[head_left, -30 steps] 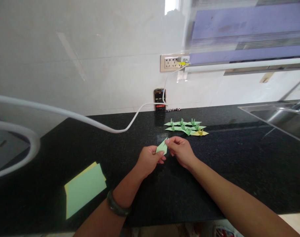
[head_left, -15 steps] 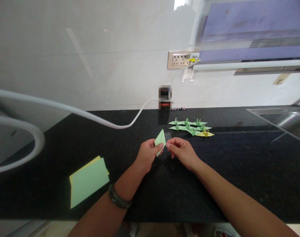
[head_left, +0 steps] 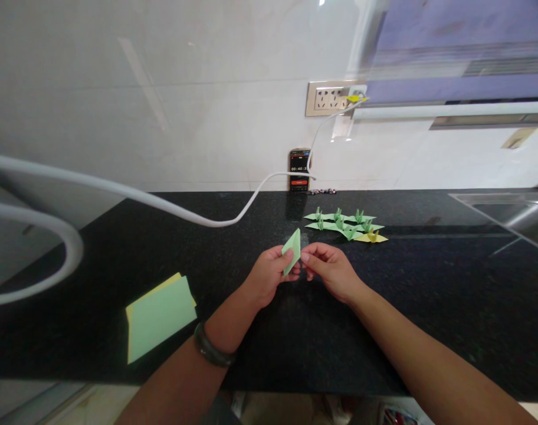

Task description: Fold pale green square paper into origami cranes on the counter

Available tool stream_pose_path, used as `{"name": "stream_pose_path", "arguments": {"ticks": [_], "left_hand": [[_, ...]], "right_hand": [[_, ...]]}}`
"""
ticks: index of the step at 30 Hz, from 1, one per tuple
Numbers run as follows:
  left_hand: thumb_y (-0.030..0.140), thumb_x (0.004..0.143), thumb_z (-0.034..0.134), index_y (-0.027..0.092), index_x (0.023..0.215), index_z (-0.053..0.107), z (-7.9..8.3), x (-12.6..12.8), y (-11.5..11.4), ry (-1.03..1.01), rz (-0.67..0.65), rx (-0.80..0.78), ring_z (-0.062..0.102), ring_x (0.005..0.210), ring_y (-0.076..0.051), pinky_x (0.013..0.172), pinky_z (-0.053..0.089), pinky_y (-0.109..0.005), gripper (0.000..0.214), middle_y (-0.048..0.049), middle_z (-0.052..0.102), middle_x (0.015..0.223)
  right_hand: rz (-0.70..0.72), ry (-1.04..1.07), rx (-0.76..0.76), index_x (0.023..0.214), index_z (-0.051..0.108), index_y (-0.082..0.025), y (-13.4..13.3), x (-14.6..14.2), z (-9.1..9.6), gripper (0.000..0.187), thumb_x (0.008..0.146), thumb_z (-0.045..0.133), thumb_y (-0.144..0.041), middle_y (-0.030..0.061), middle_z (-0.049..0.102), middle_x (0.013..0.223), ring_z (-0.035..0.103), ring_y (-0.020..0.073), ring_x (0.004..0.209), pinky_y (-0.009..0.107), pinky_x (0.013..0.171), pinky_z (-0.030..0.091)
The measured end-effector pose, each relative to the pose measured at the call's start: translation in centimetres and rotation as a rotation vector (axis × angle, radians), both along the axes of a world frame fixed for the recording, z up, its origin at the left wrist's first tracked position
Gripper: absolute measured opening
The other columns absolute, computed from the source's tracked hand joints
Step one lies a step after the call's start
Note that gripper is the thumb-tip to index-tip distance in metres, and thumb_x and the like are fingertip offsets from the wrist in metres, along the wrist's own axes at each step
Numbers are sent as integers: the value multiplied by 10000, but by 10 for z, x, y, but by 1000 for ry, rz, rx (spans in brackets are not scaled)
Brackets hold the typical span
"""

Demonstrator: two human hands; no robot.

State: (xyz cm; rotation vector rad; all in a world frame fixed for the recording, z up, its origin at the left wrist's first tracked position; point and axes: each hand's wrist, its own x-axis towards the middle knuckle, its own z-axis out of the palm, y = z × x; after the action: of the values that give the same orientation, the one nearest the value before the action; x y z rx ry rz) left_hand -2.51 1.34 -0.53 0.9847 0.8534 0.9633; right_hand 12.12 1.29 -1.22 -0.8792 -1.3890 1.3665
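My left hand (head_left: 268, 278) pinches a small folded green paper (head_left: 292, 251) that stands upright above the black counter (head_left: 428, 295). My right hand (head_left: 328, 270) is closed in a pinch right beside the paper's right edge, touching it. Just beyond my hands lie several finished paper cranes (head_left: 345, 224), green ones and one yellow one. A dark band sits on my left wrist.
A stack of green and yellow paper sheets (head_left: 160, 316) lies at the near left. A phone (head_left: 299, 169) leans on the wall with a white cable (head_left: 163, 206) running left across the counter. A steel sink (head_left: 512, 215) sits at the far right.
The paper was held low and tilted between both hands; now it stands upright in my left hand, and my right hand has slipped to its right edge. The view shifted slightly.
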Motion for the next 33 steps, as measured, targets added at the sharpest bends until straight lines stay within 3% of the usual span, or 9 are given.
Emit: {"name": "stream_pose_path", "arguments": {"ticks": [9, 15, 19, 25, 33], "left_hand": [[383, 726, 531, 131, 781, 537, -2, -1, 0, -11, -4, -2, 511, 574, -81, 575, 453, -239, 258, -6, 524, 641], [372, 706, 554, 126, 722, 541, -1, 0, 0, 65, 94, 71, 501, 572, -75, 573, 427, -219, 247, 2, 529, 621], [373, 701, 560, 122, 730, 557, -1, 0, 1, 57, 91, 73, 501, 570, -81, 569, 416, -224, 253, -2, 535, 619], [348, 633, 630, 98, 747, 611, -2, 1, 1, 44, 87, 89, 498, 558, -91, 545, 391, -219, 275, -14, 553, 606], [380, 639, 603, 108, 736, 638, -5, 3, 0, 157, 188, 200, 503, 535, -106, 526, 386, -227, 291, -4, 572, 572]], "right_hand": [[16, 4, 21, 769, 569, -150, -1, 0, 0, 137, 735, 573, -283, -31, 533, 599, 442, 55, 459, 206, 471, 369], [-29, -69, 27, 769, 566, -146, -2, 0, 2, 160, 731, 565, -301, -26, 528, 618, 440, 55, 458, 206, 469, 375], [-54, -122, 46, 769, 555, -146, -1, 0, 2, 160, 735, 548, -303, -24, 521, 620, 437, 57, 455, 205, 463, 371], [-214, -211, 166, 761, 514, -167, 2, -1, -2, 128, 707, 553, -276, -43, 474, 567, 429, 72, 462, 198, 446, 359], [-203, -402, 301, 713, 560, -157, -2, 0, -3, 138, 738, 504, -281, -16, 499, 578, 441, 89, 510, 202, 476, 359]]}}
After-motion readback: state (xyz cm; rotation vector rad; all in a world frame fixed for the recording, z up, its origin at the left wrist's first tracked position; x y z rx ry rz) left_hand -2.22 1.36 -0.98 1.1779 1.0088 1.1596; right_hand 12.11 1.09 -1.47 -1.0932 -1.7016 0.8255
